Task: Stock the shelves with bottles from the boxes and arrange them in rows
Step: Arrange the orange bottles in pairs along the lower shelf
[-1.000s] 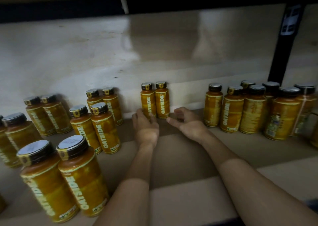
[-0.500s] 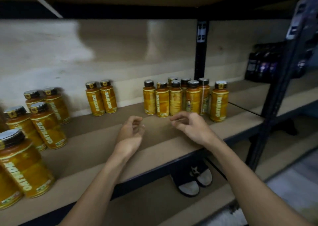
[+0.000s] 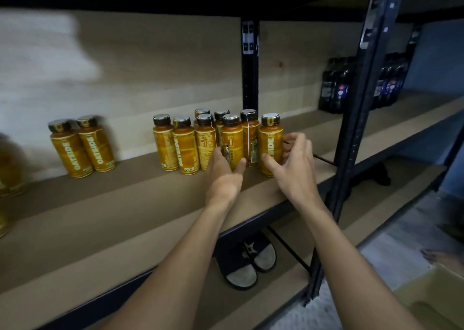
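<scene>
Whereas half a second ago both hands hung over bare board short of the bottles, they now reach the cluster of yellow bottles (image 3: 218,141) standing upright at the right end of the shelf (image 3: 125,204). The left hand (image 3: 226,176) lies against the lower front of one bottle, fingers fairly straight and thumb spread, not closed round it. The right hand (image 3: 293,164) cups the rightmost bottle, thumb across its base, fingers loosely bent beside it and apart from it. Bare brown board lies open between this cluster and a pair of bottles (image 3: 82,146) well to the left. A black metal post (image 3: 249,66) rises just behind the cluster. The bottles are round, glossy, dark-capped. Dark bottles (image 3: 336,86) stand in the next bay; sandals (image 3: 248,259) lie below.
</scene>
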